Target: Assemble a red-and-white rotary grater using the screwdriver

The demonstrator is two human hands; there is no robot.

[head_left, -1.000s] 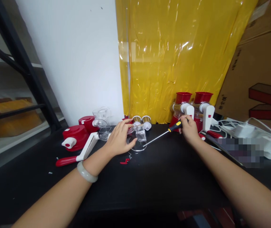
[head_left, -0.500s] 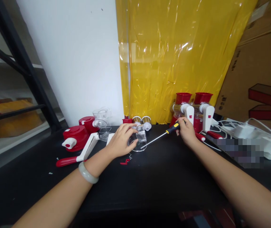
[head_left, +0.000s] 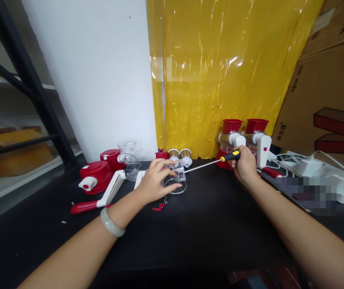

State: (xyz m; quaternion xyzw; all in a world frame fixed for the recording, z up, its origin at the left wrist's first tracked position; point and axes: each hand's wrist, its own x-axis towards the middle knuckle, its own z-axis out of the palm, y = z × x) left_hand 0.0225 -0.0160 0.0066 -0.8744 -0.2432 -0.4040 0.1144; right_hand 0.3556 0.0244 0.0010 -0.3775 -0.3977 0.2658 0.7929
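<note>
My right hand (head_left: 244, 163) is wrapped round the black-and-yellow handle of a screwdriver (head_left: 205, 165). Its thin metal shaft points left, and the tip ends at the side of a clear plastic part (head_left: 179, 173); whether the two touch I cannot tell. Over that part curls my left hand (head_left: 154, 180), steadying it on the black table with thumb and fingers; the palm side is hidden. A round clear rim of the part shows below the thumb. Close to the left wrist lie a small red piece (head_left: 158, 207) and some tiny screws (head_left: 165, 200).
Red grinder bases (head_left: 96, 175) and a red-and-white crank handle (head_left: 111, 188) lie left. Two metal drums (head_left: 185, 156) stand behind. Two assembled red-and-white grinders (head_left: 258, 140) stand at the back right, near a phone (head_left: 295, 194), white cables and chargers (head_left: 310, 165). The black table (head_left: 196, 237) runs across.
My right hand has shifted slightly right and down, and the screwdriver has swung flatter, its tip rising from the clear rim to the part's side. My left thumb has moved a little lower.
</note>
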